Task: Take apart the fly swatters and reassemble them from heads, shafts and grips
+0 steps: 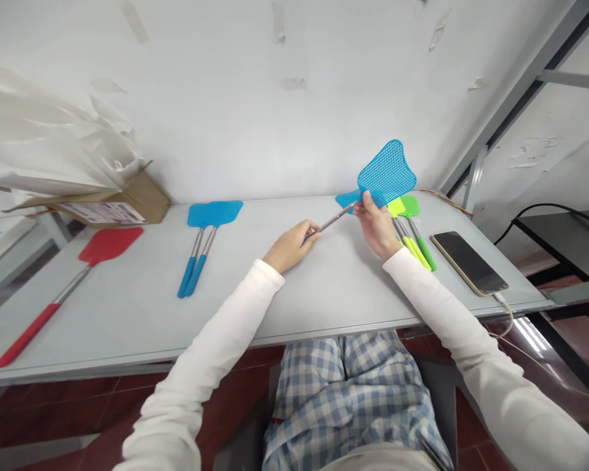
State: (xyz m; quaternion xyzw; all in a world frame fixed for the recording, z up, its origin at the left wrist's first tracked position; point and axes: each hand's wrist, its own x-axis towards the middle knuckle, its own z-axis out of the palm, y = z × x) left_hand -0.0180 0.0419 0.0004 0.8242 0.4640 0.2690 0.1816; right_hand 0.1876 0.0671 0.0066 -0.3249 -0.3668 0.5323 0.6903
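A blue fly swatter (389,171) is held tilted above the table between both hands. My left hand (292,245) is closed round its handle end, and most of the handle is hidden in the fingers. My right hand (377,226) pinches it where the metal rod meets the perforated head. Another blue piece (347,198) shows behind the rod, partly covered. Close by my right hand lie a yellow fly swatter (406,243) and a green fly swatter (419,232), partly hidden by the wrist.
Two blue fly swatters (201,245) lie left of centre. A long red fly swatter (73,284) is at the far left, near a cardboard box (127,199). A phone (470,263) with a white cable (508,314) lies at the right. A wall (255,131) backs the table (314,301).
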